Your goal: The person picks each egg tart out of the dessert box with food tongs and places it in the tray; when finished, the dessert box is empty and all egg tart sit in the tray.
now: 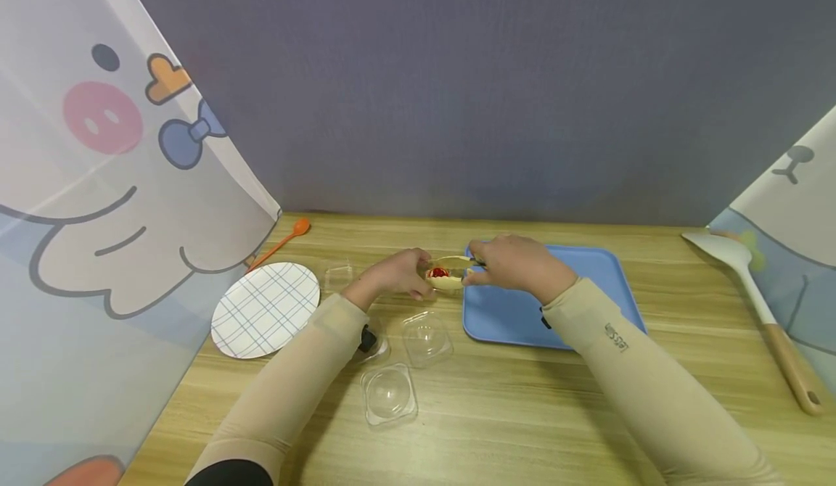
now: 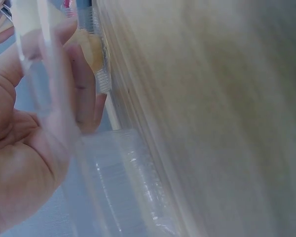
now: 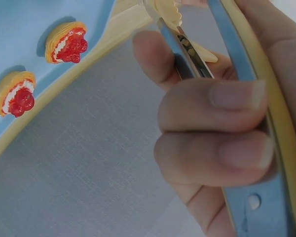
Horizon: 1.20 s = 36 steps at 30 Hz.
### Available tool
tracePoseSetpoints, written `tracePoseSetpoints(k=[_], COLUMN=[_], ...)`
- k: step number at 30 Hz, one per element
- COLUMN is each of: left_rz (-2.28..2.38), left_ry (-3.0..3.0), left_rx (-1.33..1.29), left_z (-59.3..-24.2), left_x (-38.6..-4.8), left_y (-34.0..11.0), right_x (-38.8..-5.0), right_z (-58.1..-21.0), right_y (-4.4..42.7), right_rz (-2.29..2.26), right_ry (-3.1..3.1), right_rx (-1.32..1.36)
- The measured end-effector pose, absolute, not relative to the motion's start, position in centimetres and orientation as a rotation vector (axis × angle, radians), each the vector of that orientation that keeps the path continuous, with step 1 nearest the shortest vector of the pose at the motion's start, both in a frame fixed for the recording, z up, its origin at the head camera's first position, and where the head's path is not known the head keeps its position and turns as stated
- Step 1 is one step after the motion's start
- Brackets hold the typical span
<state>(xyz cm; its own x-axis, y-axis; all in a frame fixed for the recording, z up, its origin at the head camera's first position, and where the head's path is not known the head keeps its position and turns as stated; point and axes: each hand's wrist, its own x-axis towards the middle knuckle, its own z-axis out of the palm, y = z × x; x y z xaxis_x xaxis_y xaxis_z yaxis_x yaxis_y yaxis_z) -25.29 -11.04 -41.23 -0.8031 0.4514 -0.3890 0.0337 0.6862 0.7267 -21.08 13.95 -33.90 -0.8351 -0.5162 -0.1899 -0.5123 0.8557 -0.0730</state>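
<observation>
My right hand (image 1: 512,265) grips blue-and-cream tongs (image 3: 241,54), with its fingers wrapped round the handles. The cream tong ends (image 1: 449,283) lie around a small pastry (image 1: 439,273) with red topping, between my two hands. My left hand (image 1: 398,274) is at the left side of that pastry, its thumb and fingers around a clear plastic container that shows faintly. In the left wrist view, the clear container (image 2: 104,79) has a ridged edge beside a yellow pastry (image 2: 91,49). Two red-topped pastries (image 3: 66,43) sit on the blue tray (image 1: 509,319).
Several clear plastic lids or boxes (image 1: 389,394) lie in front of and beside my left arm. To the left are an oval checked plate (image 1: 265,312) and an orange spoon (image 1: 281,243). A large white spoon with a wooden handle (image 1: 751,283) lies far right.
</observation>
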Motion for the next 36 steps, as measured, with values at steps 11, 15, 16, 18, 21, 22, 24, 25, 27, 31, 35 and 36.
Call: tracePoseSetpoints(k=[11,15,16,18,21,22,24,25,27,31,35,36], left_rz=[1.012,1.042,1.049,1.048,1.043,1.042,1.036,1.034,1.027,1.009,0.974,0.967], left_ry=[2.337,2.323,2.320,2.322,2.321,2.321,2.324,2.326,2.333,2.349,2.370,2.374], left_rx=[0.374,0.391,0.394,0.397,0.394,0.394,0.394,0.395,0.401,0.416,0.426,0.430], left_z=[-41.5,-41.7,-41.7,-41.7,-41.8,-41.8,-41.7,-41.7,-41.7,-41.5,-41.5,-41.6], left_x=[-25.4,-25.5,-25.5,-25.6,-25.6,-25.6,-25.6,-25.6,-25.5,-25.5,-25.5,-25.5], left_y=[-11.0,-11.0,-11.0,-11.0,-11.0,-11.0,-11.0,-11.0,-11.0,-11.0,-11.0,-11.0], right_x=[-21.0,-20.8,-20.8,-20.8,-20.8,-20.8,-20.9,-20.9,-20.9,-20.9,-20.7,-20.7], right_z=[-34.3,-34.4,-34.5,-34.6,-34.8,-34.9,-35.0,-35.1,-35.3,-35.5,-35.7,-35.7], right_y=[13.7,13.7,13.7,13.8,13.8,13.8,13.9,14.0,14.1,14.3,14.5,14.5], right_rz=[0.011,0.007,0.005,-0.003,-0.009,-0.012,-0.019,-0.023,-0.031,-0.052,-0.069,-0.071], right_ry=[2.865,2.871,2.871,2.871,2.874,2.876,2.884,2.888,2.898,2.911,2.928,2.935], right_rx=[-0.836,-0.852,-0.857,-0.858,-0.870,-0.874,-0.883,-0.888,-0.899,-0.922,-0.941,-0.947])
